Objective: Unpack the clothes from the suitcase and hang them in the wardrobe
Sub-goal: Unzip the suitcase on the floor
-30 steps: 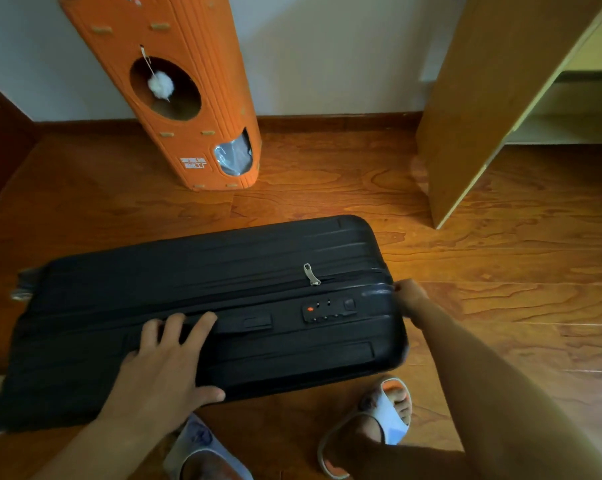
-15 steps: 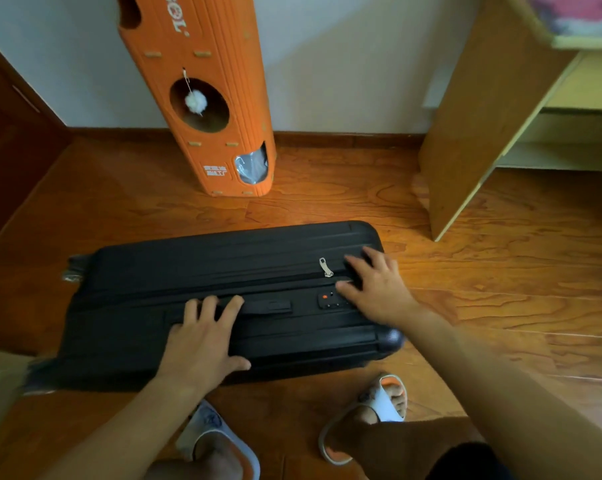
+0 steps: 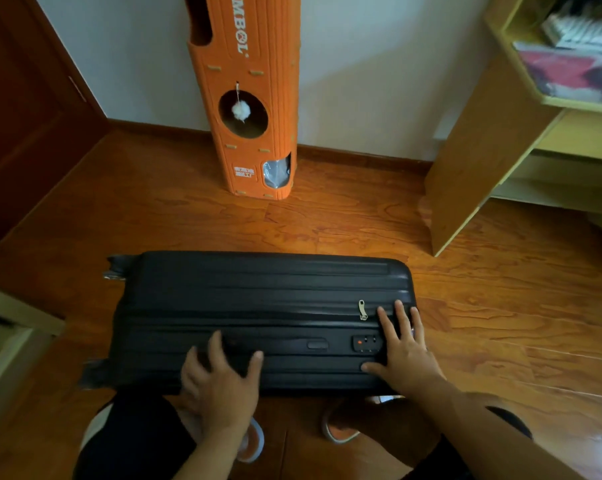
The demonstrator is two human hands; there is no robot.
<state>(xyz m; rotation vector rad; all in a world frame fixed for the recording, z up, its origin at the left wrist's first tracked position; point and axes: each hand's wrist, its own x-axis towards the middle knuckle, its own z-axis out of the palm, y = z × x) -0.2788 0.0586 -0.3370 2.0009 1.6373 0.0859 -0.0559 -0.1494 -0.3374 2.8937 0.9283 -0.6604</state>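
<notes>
Since half a second ago the right hand (image 3: 405, 355) has slid a little toward the near right corner of the case, its thumb now down on the front edge, and the view has lifted so that more of the shelf unit shows. The black ribbed hard-shell suitcase (image 3: 258, 306) lies flat and closed on the reddish-brown wooden floor (image 3: 361, 230), its long side toward the person and its wheels (image 3: 114, 268) at the left end.

The left hand (image 3: 220, 379) rests flat on the near side of the lid with fingers spread and straight, gripping nothing. The right hand likewise lies flat with fingers spread, just right of the combination lock with its orange mark (image 3: 367, 342); its fingertips reach up beside the silver zip pull (image 3: 362, 310) without touching it, and it holds nothing.

Beyond the suitcase a tall orange corrugated tower (image 3: 247, 98) stands against the white wall (image 3: 379, 71), with a white pompom (image 3: 241, 110) hanging in its round hole. At the right stands a light wooden shelf unit (image 3: 479, 150) with blurred folded items on an upper shelf. A dark brown door (image 3: 26, 116) is at the left. Below the suitcase the person's feet wear slippers (image 3: 339, 433).
</notes>
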